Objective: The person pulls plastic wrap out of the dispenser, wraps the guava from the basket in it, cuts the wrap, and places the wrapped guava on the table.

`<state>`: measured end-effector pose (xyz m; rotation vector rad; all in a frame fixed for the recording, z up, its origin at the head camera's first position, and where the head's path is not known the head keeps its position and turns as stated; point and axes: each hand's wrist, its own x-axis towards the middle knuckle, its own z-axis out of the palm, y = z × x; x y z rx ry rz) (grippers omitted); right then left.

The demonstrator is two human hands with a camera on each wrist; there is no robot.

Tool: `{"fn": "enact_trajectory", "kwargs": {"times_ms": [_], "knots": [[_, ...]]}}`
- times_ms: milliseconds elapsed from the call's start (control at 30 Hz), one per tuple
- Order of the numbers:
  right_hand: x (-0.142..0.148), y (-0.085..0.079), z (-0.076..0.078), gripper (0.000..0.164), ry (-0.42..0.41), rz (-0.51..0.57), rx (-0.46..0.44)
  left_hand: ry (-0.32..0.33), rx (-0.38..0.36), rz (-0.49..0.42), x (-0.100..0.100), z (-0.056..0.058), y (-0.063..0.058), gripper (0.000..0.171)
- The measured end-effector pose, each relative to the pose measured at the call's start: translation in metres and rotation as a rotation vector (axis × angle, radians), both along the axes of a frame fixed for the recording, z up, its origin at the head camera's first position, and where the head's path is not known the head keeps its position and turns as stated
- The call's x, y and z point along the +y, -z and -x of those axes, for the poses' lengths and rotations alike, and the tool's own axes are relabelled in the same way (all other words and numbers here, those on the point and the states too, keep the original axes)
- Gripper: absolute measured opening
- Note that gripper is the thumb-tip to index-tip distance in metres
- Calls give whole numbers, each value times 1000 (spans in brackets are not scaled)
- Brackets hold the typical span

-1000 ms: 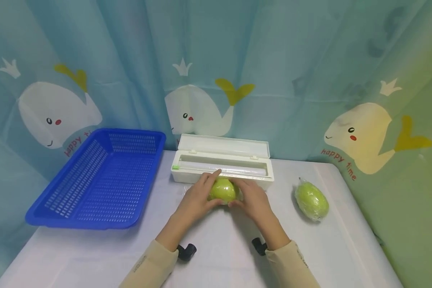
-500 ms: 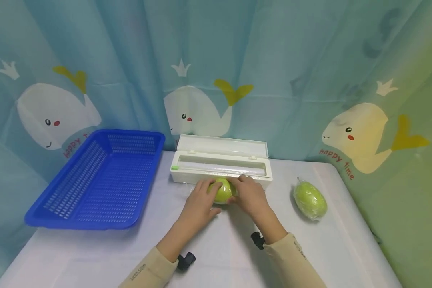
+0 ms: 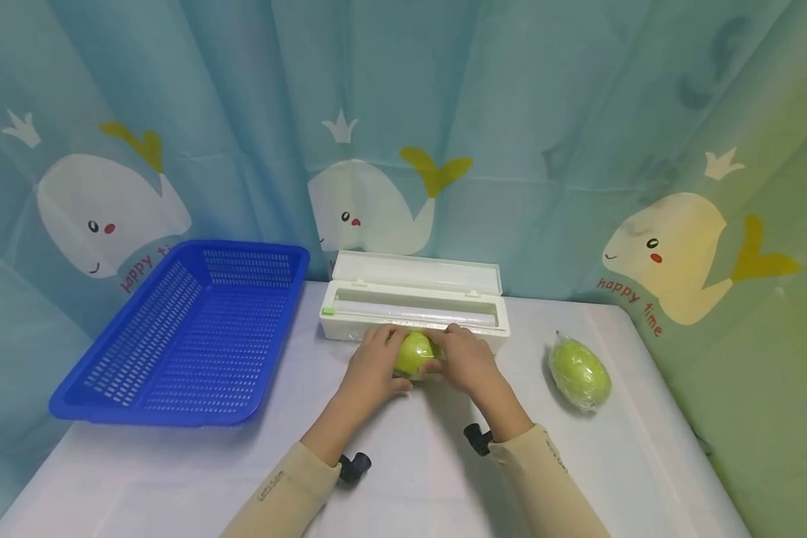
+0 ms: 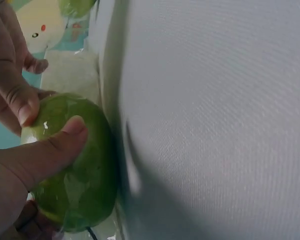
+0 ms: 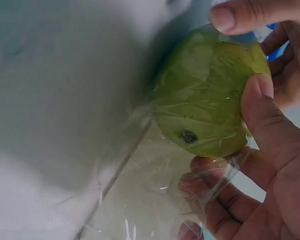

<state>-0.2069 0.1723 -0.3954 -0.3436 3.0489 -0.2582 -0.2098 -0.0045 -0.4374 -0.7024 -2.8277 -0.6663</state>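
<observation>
A green pear (image 3: 415, 353) lies on the table against the front of a white cling film box (image 3: 350, 328). Clear cling film (image 5: 145, 195) covers it and trails off loosely past one end in the right wrist view. My left hand (image 3: 370, 368) holds the pear's left end; its thumb lies along the pear (image 4: 85, 185) in the left wrist view, with the dark stem showing below. Around the right end, my right hand (image 3: 469, 364) grips with thumb and curled fingers. Part of that hand shows through the film.
The box's lid (image 3: 417, 270) stands open, with a film roll (image 3: 410, 311) inside. A blue plastic basket (image 3: 63, 400) is at the left. A second wrapped pear (image 3: 580, 372) rests on the white table (image 3: 645, 448) at the right. A whale-print curtain (image 3: 524, 224) hangs behind.
My left thumb has come down from the pear's front and my left fingers have shifted over its left end. My right hand has turned slightly. The pear stays near the box.
</observation>
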Motion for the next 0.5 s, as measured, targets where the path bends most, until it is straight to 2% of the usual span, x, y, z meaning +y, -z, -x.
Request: {"fn": "enact_trajectory", "kwargs": {"times_ms": [133,300,433,500], "knots": [[-4,1,2,65,11,1,-34,-13,10,52,2,0,0,93],[-6,5,-5,70,10,10,16,-56,15,37,4,1,-4,87],[-4,12,-20,87,14,73,181,-63,5,41,6,0,-8,83],[-6,15,-28,87,-5,131,296,-63,3,51,8,-1,-10,81]]}}
